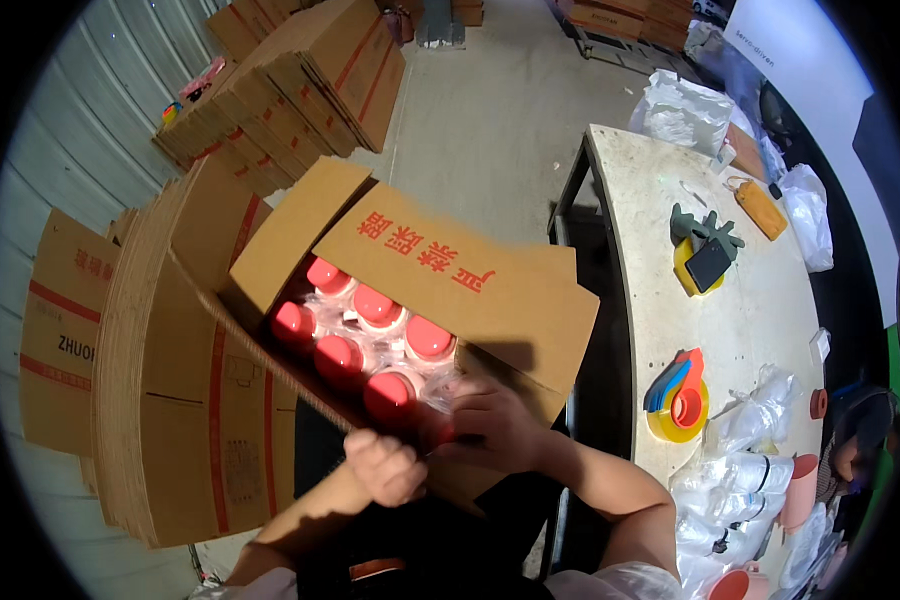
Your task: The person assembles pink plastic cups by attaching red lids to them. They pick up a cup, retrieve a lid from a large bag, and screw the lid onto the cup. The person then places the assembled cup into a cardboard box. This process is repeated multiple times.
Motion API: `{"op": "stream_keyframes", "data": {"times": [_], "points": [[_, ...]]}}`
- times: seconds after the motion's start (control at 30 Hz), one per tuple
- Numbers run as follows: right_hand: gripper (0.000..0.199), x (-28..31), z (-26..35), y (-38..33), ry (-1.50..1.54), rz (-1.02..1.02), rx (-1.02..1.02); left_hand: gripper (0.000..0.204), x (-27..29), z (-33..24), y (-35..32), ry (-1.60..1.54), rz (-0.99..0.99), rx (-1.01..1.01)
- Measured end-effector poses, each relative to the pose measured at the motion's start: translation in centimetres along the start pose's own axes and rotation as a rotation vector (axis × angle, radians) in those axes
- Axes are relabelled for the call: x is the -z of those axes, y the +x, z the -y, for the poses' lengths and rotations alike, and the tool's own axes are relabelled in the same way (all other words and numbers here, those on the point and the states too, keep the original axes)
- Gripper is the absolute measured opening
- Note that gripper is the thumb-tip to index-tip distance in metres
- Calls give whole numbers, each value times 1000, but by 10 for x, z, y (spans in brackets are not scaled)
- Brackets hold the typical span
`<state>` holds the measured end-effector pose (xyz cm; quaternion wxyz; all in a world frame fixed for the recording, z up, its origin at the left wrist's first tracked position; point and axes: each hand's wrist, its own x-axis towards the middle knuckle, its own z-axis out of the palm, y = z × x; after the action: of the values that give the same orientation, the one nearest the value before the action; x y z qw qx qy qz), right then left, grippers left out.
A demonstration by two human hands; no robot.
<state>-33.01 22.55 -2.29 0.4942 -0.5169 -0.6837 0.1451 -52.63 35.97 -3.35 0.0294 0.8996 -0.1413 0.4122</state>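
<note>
An open cardboard box (pixel 530 300) with red print on its raised flap stands tilted in front of me. Inside sit several bottles (pixel 372 307) with red domed lids, wrapped in clear plastic and set in two rows. My right hand (pixel 492 425) is closed at the box's near right corner, its fingers around a red-lidded bottle (pixel 437 432) that it mostly covers. Close beside it, my left hand (pixel 383 468) is curled into a fist at the near flap's edge. Whatever those fingers hold, if anything, is hidden.
Stacks of flattened cartons (pixel 170 370) crowd the left. The white table (pixel 650 240) on the right carries a tape dispenser (pixel 682 400), a phone (pixel 709 264) on a dark glove, a yellow pouch (pixel 760 208), plastic-wrapped goods (pixel 735 490) and a pink cup (pixel 798 490).
</note>
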Motion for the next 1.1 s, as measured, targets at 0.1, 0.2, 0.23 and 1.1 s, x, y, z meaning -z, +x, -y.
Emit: {"op": "stream_keyframes", "data": {"times": [0.1,0.2,0.23,1.1], "points": [[31,25,11,-15,-16,-100,-2,25,-26,15,15,-38,-42,63],[20,31,8,-11,5,-173,-44,23,-40,27,21,-116,-39,119],[21,30,5,-16,52,-148,-66,23,-39,23,20,-131,-36,129],[19,46,-11,51,-537,1039,-248,31,-79,53,31,-423,-42,241]]}}
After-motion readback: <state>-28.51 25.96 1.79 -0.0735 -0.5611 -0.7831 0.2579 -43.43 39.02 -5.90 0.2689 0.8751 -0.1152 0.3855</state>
